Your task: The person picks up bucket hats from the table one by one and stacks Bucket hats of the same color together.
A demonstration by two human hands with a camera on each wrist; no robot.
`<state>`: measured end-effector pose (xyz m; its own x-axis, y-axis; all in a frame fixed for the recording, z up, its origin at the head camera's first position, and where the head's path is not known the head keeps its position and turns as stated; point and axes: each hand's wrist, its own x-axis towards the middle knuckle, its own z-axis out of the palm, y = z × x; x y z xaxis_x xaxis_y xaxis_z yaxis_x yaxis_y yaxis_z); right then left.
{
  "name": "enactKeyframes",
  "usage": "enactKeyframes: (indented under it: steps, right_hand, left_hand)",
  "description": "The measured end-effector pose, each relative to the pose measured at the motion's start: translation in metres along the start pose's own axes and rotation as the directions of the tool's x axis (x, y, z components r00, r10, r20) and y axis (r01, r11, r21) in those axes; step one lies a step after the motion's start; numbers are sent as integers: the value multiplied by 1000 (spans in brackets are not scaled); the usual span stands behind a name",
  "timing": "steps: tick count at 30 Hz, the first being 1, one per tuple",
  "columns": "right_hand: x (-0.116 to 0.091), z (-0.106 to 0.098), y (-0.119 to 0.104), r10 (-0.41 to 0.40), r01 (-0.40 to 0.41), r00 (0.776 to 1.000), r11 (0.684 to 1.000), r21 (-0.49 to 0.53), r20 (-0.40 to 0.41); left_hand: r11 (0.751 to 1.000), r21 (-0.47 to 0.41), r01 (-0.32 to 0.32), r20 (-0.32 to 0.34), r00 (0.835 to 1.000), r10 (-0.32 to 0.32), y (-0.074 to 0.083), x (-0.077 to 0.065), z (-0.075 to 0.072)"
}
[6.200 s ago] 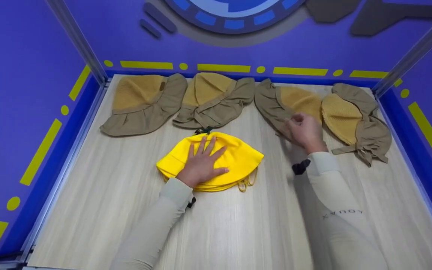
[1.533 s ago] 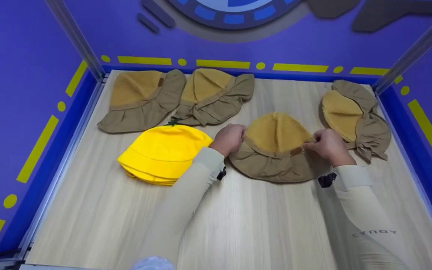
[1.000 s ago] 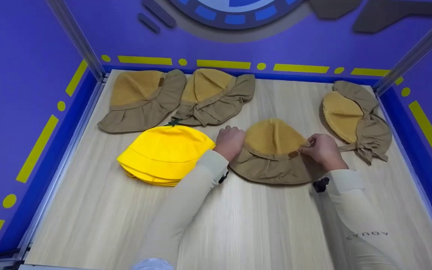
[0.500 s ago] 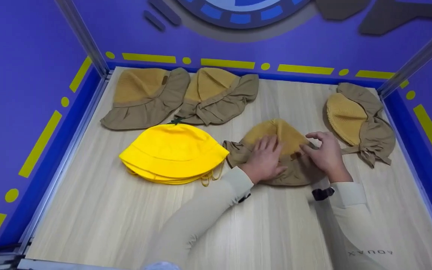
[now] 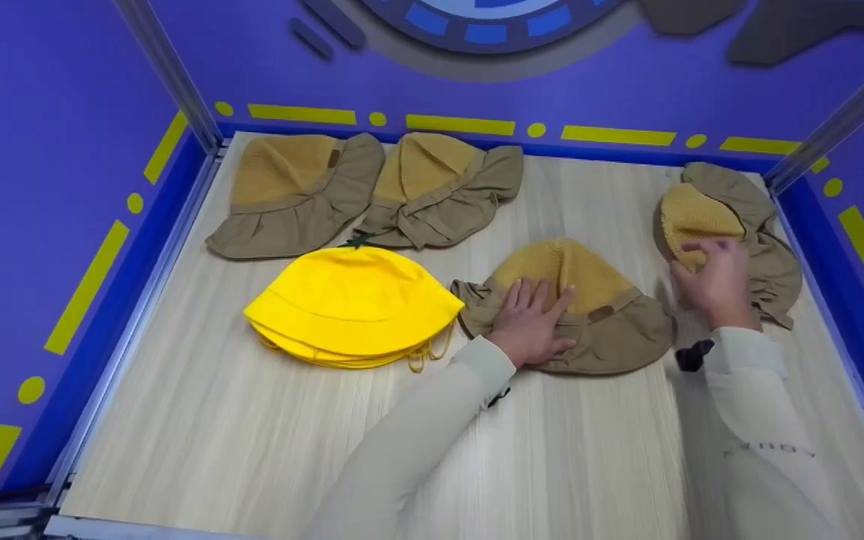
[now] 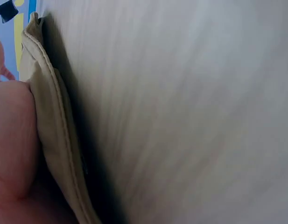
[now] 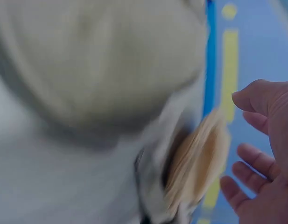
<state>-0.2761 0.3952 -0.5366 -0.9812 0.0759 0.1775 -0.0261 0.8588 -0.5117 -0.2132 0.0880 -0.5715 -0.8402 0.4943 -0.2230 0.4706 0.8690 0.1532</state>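
On the tabletop [image 5: 237, 442], the leftmost hat [image 5: 293, 195] and a second hat [image 5: 439, 187] lie side by side along the back wall [image 5: 477, 86]. Before them sits a stack of hats [image 5: 353, 307]. Just right of it, the middle hat [image 5: 616, 337] lies under the left hand [image 5: 531, 322]. Farther right and back lies the rightmost hat [image 5: 773, 262], the right hand [image 5: 717, 281] over it.

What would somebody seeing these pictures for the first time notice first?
Most likely the bright yellow hat, perhaps several stacked, just left of centre on the pale tabletop. Next come the hands: the left hand rests spread on a tan hat right of centre, and the right hand is at the far-right hat. Behind them, yellow dashes on the blue-purple back wall stand out.
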Motion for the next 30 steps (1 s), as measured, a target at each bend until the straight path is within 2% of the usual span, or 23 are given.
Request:
enactKeyframes:
  steps: [3,5,9,12,15,19,22,26,28,30]
  right_hand:
    - [6,-6,21,83,-80,996,994,-76,28]
    - [6,-8,33,170,-162,983,980,-112,69]
    - [3,-12,49,337,-311,923,937,-157,185]
    - [2,-14,55,394,-355,888,916,-190,240]
    - [3,-16,56,412,-359,875,905,-228,256]
    - [4,-17,58,401,-336,881,904,-263,251]
    - [2,-16,60,374,-312,900,912,-267,224]
    - [-1,-14,63,336,-297,933,921,-251,129]
    - [-2,-13,63,334,-311,941,920,-238,63]
    - [-2,-13,62,346,-341,938,916,-211,-15]
  left_hand:
    - [1000,-19,-2,10,1000,2,1,1,1]
    - [999,-32,-8,23,1000,9,2,2,2]
    - [998,-55,-23,29,999,25,3,2,3]
    - [998,-65,-21,26,999,23,3,4,2]
    - [998,-66,-13,30,999,15,2,4,1]
    - [998,-62,1,34,999,1,0,3,1]
    - [998,-62,5,30,1000,-3,-1,3,1]
    - [997,-72,3,25,1000,-2,-2,2,0]
    - [997,-72,3,26,1000,-1,-3,2,-1]
    - [997,-72,2,27,1000,0,-3,1,0]
